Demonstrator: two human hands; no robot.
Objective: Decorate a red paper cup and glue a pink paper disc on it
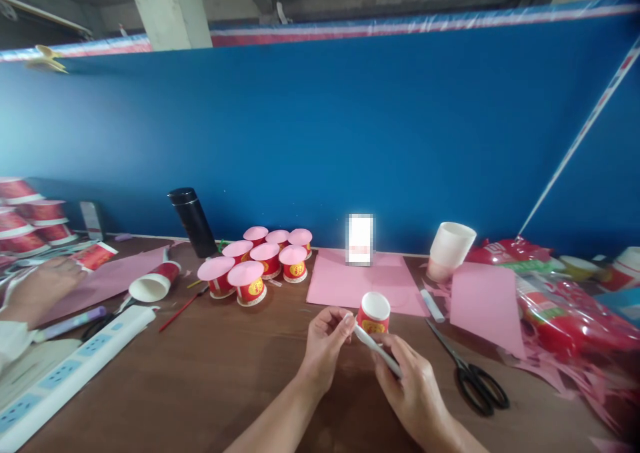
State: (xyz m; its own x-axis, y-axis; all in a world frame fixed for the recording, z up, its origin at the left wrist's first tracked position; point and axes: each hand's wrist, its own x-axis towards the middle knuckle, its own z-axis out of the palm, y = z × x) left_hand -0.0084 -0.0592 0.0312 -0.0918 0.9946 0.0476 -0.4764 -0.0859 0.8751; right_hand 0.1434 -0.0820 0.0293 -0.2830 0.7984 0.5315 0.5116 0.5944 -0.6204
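In front of me, a red paper cup [375,306] with a yellow emblem and a white end facing up stands just behind my fingers. My right hand [407,380] is closed around a slim white pen-like tool [376,348] that slants up to the left. The exact kind of tool does not show. At its tip, my left hand [327,346] has thumb and forefinger pinched together; what they hold, if anything, is too small to tell. Behind the cup lies a large pink paper sheet [330,283].
Several red cups topped with pink discs [265,260] stand left of centre. Black-handled scissors [477,383], a glue stick [432,305] and stacked white cups [451,246] are to the right. A power strip [75,373], a black bottle [193,220] and another person's hand [43,286] are left.
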